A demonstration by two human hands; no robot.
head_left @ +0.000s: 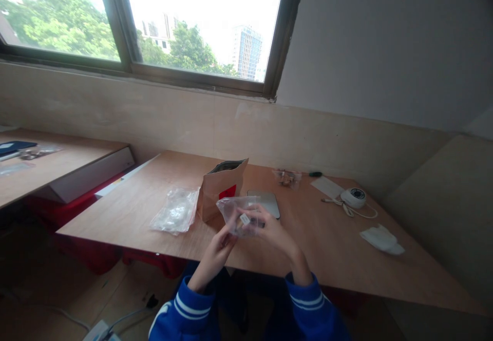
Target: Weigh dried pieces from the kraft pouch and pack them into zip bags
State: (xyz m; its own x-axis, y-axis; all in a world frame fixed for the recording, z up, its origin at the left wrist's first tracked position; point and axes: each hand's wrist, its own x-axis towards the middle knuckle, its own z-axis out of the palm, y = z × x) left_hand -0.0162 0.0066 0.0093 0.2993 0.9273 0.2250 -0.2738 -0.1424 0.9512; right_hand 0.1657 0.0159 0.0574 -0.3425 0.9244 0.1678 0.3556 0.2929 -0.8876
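Observation:
Both my hands hold a small clear plastic bag (235, 212) just above the near edge of the wooden table (331, 248). My left hand (220, 246) pinches the bag's lower left side. My right hand (271, 228) has its fingers closed on the right side, near a small white item (245, 219) that seems to be inside the bag. An open brown paper bag (221, 187) with a red label stands right behind the clear bag. A pile of clear plastic bags (176, 210) lies to its left.
A flat grey slab (265, 202) lies behind my hands. Farther right are a small bag of parts (287, 177), a white card (326, 187), a round white device with a cable (353, 197) and a crumpled white tissue (382, 239). Another table (50, 164) stands at left.

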